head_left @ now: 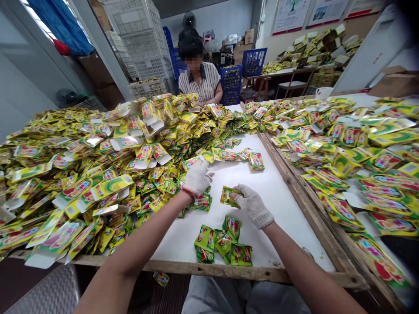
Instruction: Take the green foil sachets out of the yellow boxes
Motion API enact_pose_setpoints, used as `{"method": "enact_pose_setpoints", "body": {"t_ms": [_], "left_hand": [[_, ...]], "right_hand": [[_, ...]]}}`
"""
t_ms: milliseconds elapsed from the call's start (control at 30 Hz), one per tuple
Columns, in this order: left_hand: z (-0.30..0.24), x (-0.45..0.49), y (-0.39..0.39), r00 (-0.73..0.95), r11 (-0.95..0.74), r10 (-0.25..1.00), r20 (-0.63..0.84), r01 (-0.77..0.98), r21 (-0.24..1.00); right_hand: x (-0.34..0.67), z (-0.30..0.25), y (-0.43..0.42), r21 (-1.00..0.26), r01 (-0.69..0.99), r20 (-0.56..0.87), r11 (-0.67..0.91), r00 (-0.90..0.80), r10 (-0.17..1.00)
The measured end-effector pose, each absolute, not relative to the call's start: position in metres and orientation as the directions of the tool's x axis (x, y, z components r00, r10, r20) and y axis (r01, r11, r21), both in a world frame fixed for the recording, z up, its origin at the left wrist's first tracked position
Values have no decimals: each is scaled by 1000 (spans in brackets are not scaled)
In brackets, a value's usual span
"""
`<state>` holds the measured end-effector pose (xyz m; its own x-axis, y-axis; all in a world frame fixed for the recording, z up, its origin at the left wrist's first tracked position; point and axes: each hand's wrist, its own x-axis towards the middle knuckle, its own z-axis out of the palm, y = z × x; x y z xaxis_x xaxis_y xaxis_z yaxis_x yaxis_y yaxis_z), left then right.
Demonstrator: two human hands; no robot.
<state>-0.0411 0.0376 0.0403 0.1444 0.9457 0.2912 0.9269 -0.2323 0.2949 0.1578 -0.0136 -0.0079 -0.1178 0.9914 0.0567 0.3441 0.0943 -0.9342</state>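
1. White gloves covered both your hands. Your right hand (253, 205) pinched one green packet (230, 196) between thumb and fingers. It held the packet just above the white table (281, 196).
2. Your left hand (197, 178) sat at the edge of the big heap (98, 174) of yellow and green packets. Its fingers bent down over the ones there. I could not tell if it gripped one or only touched them.
3. A small pile (224, 246) of the same green packets lay near you. It was close to the wooden rim (229, 270), just below your right hand and apart from the heap.
4. It looked like you were in the middle of pulling packets out of the heap. One was in your hand and a few were set aside.
5. I think the next move called for a soft, sure pinch on just one packet. The packets lay on top of each other and looked shiny and slippery. The one in your right hand needed a bare spot beside the pile.
6. Flat boxes (360, 152) in the same colours covered the table on your right. A person (199, 80) in a striped shirt sat across from you, behind the heap. One stray packet (161, 278) lay on the floor under the rim.
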Motion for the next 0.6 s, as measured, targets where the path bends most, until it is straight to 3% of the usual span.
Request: {"method": "enact_pose_setpoints", "body": {"t_ms": [67, 167, 267, 400, 500, 600], "left_hand": [[44, -51, 70, 63, -75, 965, 254, 996, 38], [48, -63, 98, -6, 19, 989, 149, 996, -83], [53, -65, 91, 92, -84, 979, 179, 995, -55], [58, -53, 39, 358, -370, 913, 195, 929, 24], [55, -40, -4, 448, -455, 884, 132, 890, 29], [49, -34, -34, 438, -450, 887, 147, 891, 61]], "right_hand": [[162, -10, -10, -931, 353, 72, 97, -84, 994], [167, -10, -7, -939, 334, 75, 86, -45, 996], [170, -6, -6, -972, 235, 25, 24, -2, 1000], [171, 1, -9, -993, 109, 50, 37, 114, 992], [171, 3, -15, -985, 137, 123, 105, 127, 984], [172, 3, -24, -958, 260, 118, 121, -27, 993]]}}
